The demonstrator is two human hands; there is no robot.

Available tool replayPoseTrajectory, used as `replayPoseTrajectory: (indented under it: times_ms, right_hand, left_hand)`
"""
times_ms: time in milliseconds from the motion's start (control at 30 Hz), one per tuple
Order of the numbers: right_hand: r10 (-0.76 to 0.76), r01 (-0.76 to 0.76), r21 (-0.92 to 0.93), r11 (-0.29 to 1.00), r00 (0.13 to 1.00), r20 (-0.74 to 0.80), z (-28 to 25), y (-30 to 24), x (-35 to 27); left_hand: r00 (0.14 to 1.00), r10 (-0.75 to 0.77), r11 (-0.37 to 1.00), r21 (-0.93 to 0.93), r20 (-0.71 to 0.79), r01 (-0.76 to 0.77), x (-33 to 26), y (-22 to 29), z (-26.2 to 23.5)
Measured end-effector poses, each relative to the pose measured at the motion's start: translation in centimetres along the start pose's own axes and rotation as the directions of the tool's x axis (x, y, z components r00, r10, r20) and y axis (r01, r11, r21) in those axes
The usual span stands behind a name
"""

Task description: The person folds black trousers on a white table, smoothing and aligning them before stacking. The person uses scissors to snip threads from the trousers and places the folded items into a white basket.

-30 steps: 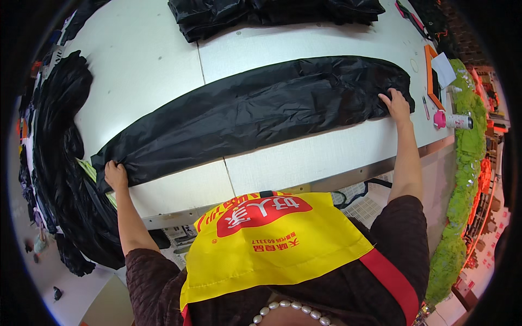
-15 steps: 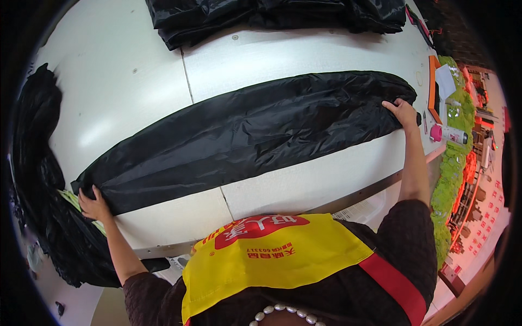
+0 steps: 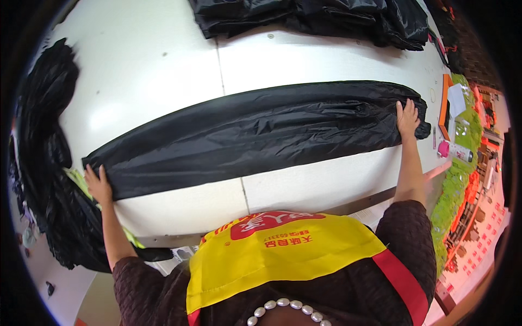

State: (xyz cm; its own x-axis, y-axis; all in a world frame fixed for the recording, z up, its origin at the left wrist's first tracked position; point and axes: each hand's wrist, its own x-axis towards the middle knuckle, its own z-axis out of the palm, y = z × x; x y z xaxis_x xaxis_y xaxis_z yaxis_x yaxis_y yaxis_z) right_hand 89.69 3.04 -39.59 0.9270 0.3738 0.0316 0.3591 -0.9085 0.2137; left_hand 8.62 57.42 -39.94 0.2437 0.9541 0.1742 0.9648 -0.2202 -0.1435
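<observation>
A long strip of shiny black thin sheeting (image 3: 244, 133), folded lengthwise, stretches across the white table in front of me. I cannot tell whether it is fabric or plastic. Its middle and right part are creased, and the right end is bunched. At the strip's left end lies my left hand (image 3: 99, 186), open, with fingers apart on the edge. Over the bunched right end my right hand (image 3: 408, 119) is open too, its fingers spread flat on the sheeting.
A pile of folded black sheeting (image 3: 321, 22) lies at the table's far side. More black sheeting (image 3: 46, 146) drapes over the left edge, beside pale green strips (image 3: 79, 182). At right are an orange-edged tray (image 3: 445, 106), a pink-capped bottle (image 3: 455, 150) and green moss-like decoration (image 3: 457, 187).
The strip looks narrower and more creased towards its right end. My right hand has turned its fingers forward and flattened, and my left fingers have straightened. The whole view has shifted slightly.
</observation>
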Motion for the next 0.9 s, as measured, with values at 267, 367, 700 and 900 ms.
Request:
replayPoseTrajectory:
  times_ms: [267, 367, 700, 900]
  right_hand:
    - [-0.339, 0.623, 0.467, 0.628, 0.759, -0.556, -12.0, -15.9, -13.8]
    - [-0.619, 0.85, 0.431, 0.305, 0.52, -0.588, -12.9, -21.2, -20.3]
    - [-0.864, 0.895, 0.358, 0.267, 0.387, -0.323, -10.5, -28.3, -27.4]
    - [-0.926, 0.878, 0.477, -0.033, 0.153, -0.346, -12.1, -30.9, -29.4]
  left_hand:
    - [0.534, -0.736, -0.237, -0.898, 0.415, 0.372, -7.0, 9.5, -5.0]
    - [0.502, -0.498, -0.616, -0.696, 0.707, 0.37, -7.4, 10.4, -3.9]
    - [0.929, -0.356, -0.454, -0.888, 0.106, -0.072, 2.4, 13.9, -18.2]
    - [0.853, -0.24, -0.018, -0.876, -0.464, -0.481, -4.9, 33.7, -39.4]
